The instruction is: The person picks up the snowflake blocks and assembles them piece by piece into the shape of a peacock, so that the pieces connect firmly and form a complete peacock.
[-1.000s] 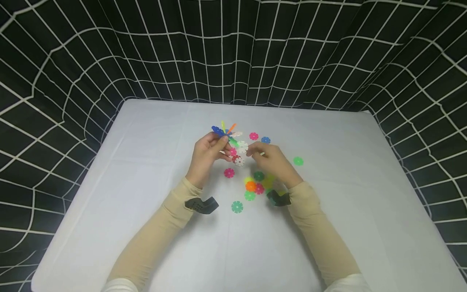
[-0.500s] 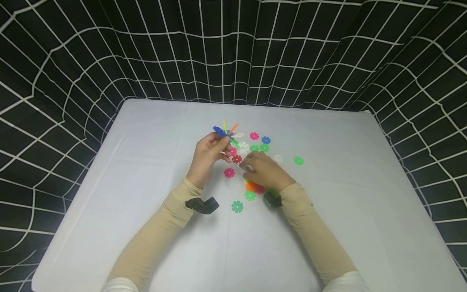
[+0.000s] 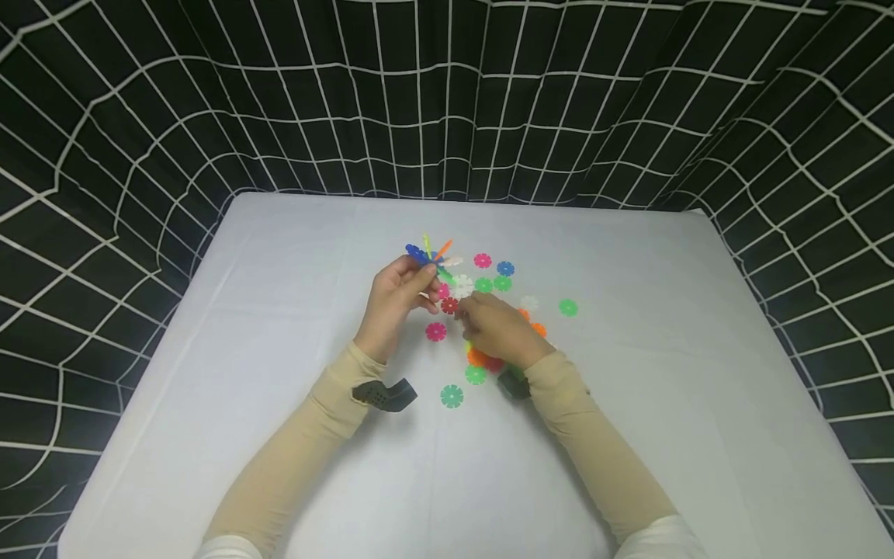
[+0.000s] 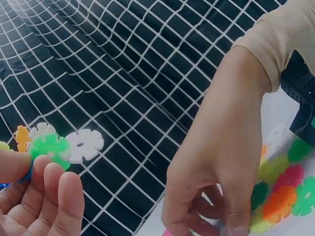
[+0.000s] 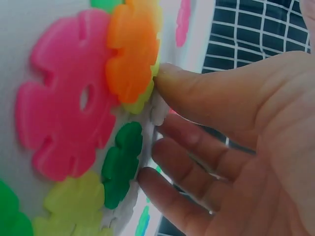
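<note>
My left hand (image 3: 393, 304) pinches a cluster of joined, notched plastic flower discs between thumb and fingers, above the table. A blue disc (image 3: 414, 252), a yellow one (image 3: 427, 245) and an orange one (image 3: 445, 248) fan outward. In the left wrist view a green disc (image 4: 50, 149) and a white disc (image 4: 85, 145) stick out beside the fingertips. My right hand (image 3: 500, 328) is down at the tabletop, beside a red disc (image 3: 449, 306). Its thumb and forefinger pinch a whitish disc (image 5: 158, 109), mostly hidden in the right wrist view.
Loose discs lie around my right hand on the white table (image 3: 314, 256): a pink one (image 3: 436, 332), a teal one (image 3: 452, 396), a blue one (image 3: 506, 269) and a green one (image 3: 569, 308). Several more overlap under the right wrist. A dark gridded curtain (image 3: 447, 101) surrounds the table.
My right hand has moved from beside the held cluster down and nearer me to the whitish disc on the table, its fingers closing there. The left hand stays nearly still with the cluster.
</note>
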